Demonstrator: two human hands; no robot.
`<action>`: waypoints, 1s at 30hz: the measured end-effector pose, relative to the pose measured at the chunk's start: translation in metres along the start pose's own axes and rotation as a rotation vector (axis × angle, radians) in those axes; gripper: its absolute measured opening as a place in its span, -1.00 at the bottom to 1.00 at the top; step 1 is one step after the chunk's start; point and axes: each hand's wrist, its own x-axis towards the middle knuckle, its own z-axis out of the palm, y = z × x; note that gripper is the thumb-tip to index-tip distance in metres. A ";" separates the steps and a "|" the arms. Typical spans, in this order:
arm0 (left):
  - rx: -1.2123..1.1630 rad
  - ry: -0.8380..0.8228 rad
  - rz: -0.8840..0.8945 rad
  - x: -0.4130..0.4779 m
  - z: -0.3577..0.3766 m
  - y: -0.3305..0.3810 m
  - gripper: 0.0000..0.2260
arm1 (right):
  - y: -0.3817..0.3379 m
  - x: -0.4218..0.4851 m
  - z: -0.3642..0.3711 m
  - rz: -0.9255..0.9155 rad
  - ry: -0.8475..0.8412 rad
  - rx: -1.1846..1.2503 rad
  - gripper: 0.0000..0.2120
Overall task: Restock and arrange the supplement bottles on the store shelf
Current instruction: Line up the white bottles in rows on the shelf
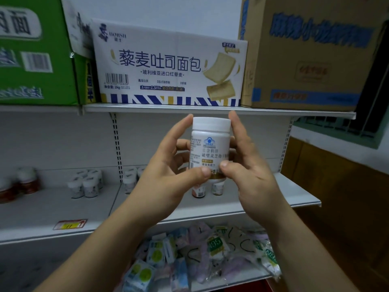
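A white supplement bottle point(210, 144) with a white cap and a gold band at its base is held upright in front of the middle shelf point(294, 197). My left hand point(168, 165) grips it from the left, thumb on the lower label. My right hand point(246, 165) grips it from the right, thumb beside the left one. Behind my hands, two small bottles point(208, 189) stand on the shelf. More white bottles stand in a cluster point(86, 183) further left and another group point(131, 178) sits by the upright post.
Dark red jars point(21, 184) stand at the far left. The top shelf carries a white bread carton point(168, 64), a green box point(35, 51) and a brown carton point(305, 53). Several snack packets point(200, 253) fill the lower shelf. A red price tag point(69, 224) sits on the shelf edge.
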 end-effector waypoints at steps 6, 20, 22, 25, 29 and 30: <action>0.074 0.037 -0.072 -0.001 0.014 -0.010 -0.39 | 0.014 -0.002 -0.018 -0.012 -0.043 -0.037 -0.39; 0.229 0.186 -0.342 -0.026 0.005 -0.067 -0.35 | 0.100 -0.004 -0.016 0.103 -0.203 -0.111 -0.43; 0.273 0.187 -0.397 -0.031 -0.014 -0.083 -0.29 | 0.117 0.003 -0.003 0.131 -0.228 -0.207 -0.43; 0.321 0.216 -0.483 -0.032 -0.049 -0.107 -0.26 | 0.145 0.022 0.023 0.173 -0.249 -0.279 -0.43; 0.307 0.240 -0.532 -0.032 -0.106 -0.135 -0.47 | 0.187 0.052 0.071 0.227 -0.265 -0.333 -0.52; 0.315 0.227 -0.541 -0.032 -0.122 -0.141 -0.50 | 0.198 0.060 0.084 0.239 -0.260 -0.352 -0.54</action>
